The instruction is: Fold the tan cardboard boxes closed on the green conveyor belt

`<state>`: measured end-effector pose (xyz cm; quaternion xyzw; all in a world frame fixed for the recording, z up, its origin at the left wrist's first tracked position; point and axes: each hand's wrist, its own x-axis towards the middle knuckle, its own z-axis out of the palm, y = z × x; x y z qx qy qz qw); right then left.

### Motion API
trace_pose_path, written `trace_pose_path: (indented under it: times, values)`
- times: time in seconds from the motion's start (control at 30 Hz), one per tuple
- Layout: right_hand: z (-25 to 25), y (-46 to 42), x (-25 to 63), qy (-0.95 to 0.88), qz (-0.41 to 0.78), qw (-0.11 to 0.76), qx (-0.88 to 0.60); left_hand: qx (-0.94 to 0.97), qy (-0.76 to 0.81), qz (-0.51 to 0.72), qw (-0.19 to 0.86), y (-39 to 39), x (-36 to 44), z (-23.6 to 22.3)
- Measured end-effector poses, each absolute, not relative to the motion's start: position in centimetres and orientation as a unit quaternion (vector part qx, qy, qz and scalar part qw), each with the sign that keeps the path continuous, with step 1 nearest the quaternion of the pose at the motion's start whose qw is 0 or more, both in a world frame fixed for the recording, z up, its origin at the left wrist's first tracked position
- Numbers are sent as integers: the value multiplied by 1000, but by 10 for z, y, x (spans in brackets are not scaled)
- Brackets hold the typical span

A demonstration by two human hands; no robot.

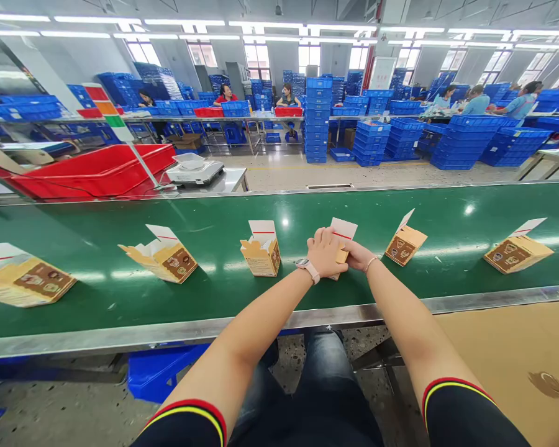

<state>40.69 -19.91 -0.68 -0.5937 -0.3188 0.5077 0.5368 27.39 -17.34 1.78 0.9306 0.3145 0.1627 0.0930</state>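
A small yellow-and-brown carton (343, 230) stands on the green conveyor belt (214, 304) in front of me, its white flap with a red stripe raised at the back. My left hand (325, 253) lies over the top and left side of it, fingers bent around the edge. From the right, my right hand (358, 255) grips the same carton. Most of its body is hidden behind my hands. To the left stands another carton (261, 256) with its flaps up, and to the right is a carton (405, 244) whose front flaps look folded in, rear flap up.
More cartons sit along the belt, including one at far left (32, 282) and one at right (517, 253). A metal rail (177, 338) edges the belt. Beyond it are a red bin (97, 171) and a scale (195, 171). Cardboard (507, 360) lies at lower right.
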Motion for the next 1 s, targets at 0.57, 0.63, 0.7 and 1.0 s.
trace_pose_path:
  times: [0.57, 0.63, 0.7, 1.0]
  values:
    - [-26, -229, 410, -303, 502, 627, -514, 955, 223, 180, 83, -178, 269, 2]
    - [-28, -230, 414, -303, 497, 617, -529, 942, 264, 181, 96, -179, 271, 7]
    - [-29, -230, 417, -300, 493, 611, -542, 936, 289, 172, 103, -179, 274, 12]
    - [-18, -235, 420, -318, 486, 595, -555, 950, 272, 115, 98, -180, 287, 25]
